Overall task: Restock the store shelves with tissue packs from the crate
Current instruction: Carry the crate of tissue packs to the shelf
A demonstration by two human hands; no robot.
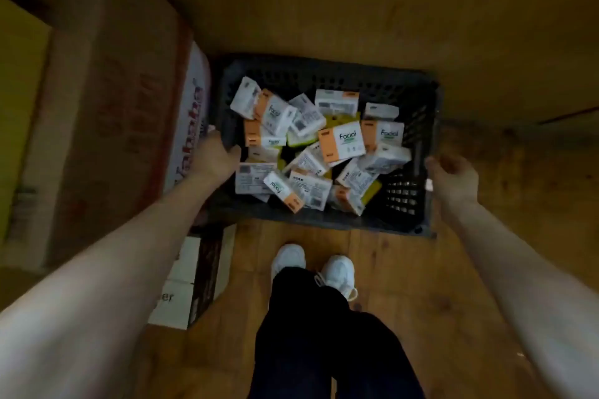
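Crate (324, 74) of packs (342, 141) is mid-frame, low by the floor (421, 269); left hand (212, 155) and right hand (452, 178) each clamp a side rim. Carrying step, seemingly; next calls for a level lift toward shelves, unseen here.

The left hand (215, 155) and right hand (452, 176) grip opposite side rims of the dark crate (324, 71) (tissue packs (342, 141) jumbled inside), wooden floor (421, 269) beneath.
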